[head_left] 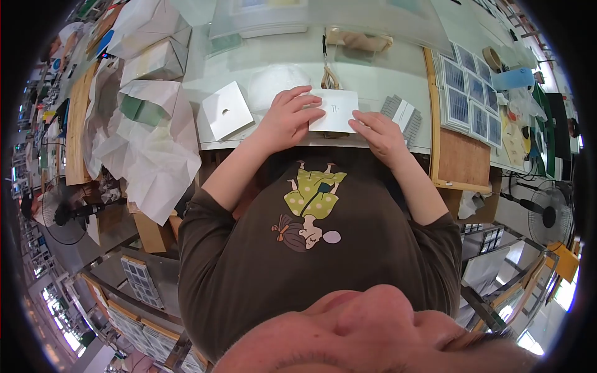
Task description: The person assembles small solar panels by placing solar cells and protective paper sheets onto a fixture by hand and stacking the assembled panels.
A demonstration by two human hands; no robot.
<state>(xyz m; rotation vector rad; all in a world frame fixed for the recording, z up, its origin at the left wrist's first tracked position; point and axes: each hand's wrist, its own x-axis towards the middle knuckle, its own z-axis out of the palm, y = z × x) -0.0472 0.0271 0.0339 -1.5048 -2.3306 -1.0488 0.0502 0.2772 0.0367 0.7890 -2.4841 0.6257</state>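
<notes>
A white rectangular plate (pixel 336 109) with small dark marks lies between my hands near the front edge of the table. My left hand (pixel 290 118) rests over its left end, fingers spread and touching the surface; the thumb is hidden. At the right edge, my right hand (pixel 380 133) pinches the plate with its fingertips. Left of my left hand lies another white square plate (pixel 226 110) with a small dark hole. A clear plastic bag (pixel 277 84) sits just behind that hand. Beyond my right hand is a grey ribbed piece (pixel 402 117) with a white strip.
Crumpled white wrapping paper (pixel 140 161) and wrapped boxes (pixel 155 62) cover the left side. On the right, a wooden-edged board (pixel 461 155) carries stacked blue-grey panels (pixel 457 90). A tape roll (pixel 491 58) and a fan (pixel 547 214) are farther right. A translucent shelf (pixel 373 25) overhangs the back.
</notes>
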